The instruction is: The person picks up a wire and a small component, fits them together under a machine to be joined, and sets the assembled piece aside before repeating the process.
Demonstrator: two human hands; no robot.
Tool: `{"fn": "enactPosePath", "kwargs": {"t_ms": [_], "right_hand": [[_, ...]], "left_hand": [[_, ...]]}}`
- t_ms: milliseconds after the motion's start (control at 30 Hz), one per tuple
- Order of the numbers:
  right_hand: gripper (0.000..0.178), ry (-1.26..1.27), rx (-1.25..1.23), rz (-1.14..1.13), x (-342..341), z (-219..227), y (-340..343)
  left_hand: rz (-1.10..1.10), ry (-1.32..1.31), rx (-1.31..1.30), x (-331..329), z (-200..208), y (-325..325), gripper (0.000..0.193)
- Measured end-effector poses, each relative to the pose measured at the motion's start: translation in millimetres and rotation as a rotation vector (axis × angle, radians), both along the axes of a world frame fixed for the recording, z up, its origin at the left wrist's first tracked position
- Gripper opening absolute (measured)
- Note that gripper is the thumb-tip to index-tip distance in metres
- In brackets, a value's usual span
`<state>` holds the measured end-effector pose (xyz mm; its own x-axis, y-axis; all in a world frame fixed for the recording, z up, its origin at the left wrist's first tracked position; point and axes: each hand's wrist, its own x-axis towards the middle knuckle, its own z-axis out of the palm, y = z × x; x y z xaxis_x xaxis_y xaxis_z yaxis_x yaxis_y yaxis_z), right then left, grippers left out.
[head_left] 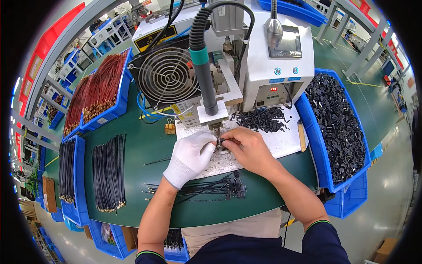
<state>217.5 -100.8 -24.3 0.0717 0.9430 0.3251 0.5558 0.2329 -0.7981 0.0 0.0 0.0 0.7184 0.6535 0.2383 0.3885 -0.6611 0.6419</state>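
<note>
My left hand (189,156), in a white glove with bare fingertips, is closed in a pinch under the head of the bench machine (215,125). A thin black cable (157,161) trails out to the left from it. My bare right hand (249,147) meets it there, thumb and forefinger pinching a small black part (223,140). The fingertips of both hands nearly touch, hiding most of what lies between them. Nearer to me, a loose bunch of black cables with black ends (198,188) lies on the green table (140,176).
Small black tubes (263,119) are heaped right of the machine head, beside a wooden-handled tool (302,136). A blue bin (367,163) of black parts stands at right. Black cables (109,171) lie at left, with a blue bin (127,83) of red cables behind. A round fan guard (169,75) stands close behind my hands.
</note>
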Motion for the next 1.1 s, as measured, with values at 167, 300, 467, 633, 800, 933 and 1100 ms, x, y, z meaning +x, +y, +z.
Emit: {"fn": "enactPosePath", "kwargs": {"t_ms": [167, 300, 467, 633, 800, 933, 1100], "right_hand": [[0.016, -0.041, 0.226, -0.045, -2.3, 1.5, -4.8], [0.018, 0.012, 0.066, -0.023, -10.8, 19.8, -34.5], [0.031, 0.28, -0.367, 0.039, -11.0, 35.3, -81.4], [0.031, -0.016, -0.268, -0.046, -11.3, 46.0, -109.2], [0.028, -0.053, -0.227, -0.06, -16.6, 42.2, -112.5], [0.028, -0.048, -0.178, -0.054, -20.7, 37.7, -110.7], [0.027, -0.056, -0.148, -0.031, -23.2, 34.4, -108.7]], "left_hand": [[0.013, 0.007, 0.122, -9.4, 14.4, -4.0, 0.019], [0.048, 0.084, 0.152, -46.1, 26.7, -24.3, 0.021], [-0.051, 0.135, 0.187, -82.8, 37.7, -58.0, 0.021], [0.335, 0.322, 0.312, -143.6, 23.7, -21.8, 0.018], [0.726, 0.574, 0.498, -216.5, -19.4, 66.5, 0.012], [0.649, 0.615, 0.528, -204.3, -28.5, 76.8, 0.01], [0.571, 0.444, 0.428, -173.5, -18.6, 50.0, 0.009]]}}
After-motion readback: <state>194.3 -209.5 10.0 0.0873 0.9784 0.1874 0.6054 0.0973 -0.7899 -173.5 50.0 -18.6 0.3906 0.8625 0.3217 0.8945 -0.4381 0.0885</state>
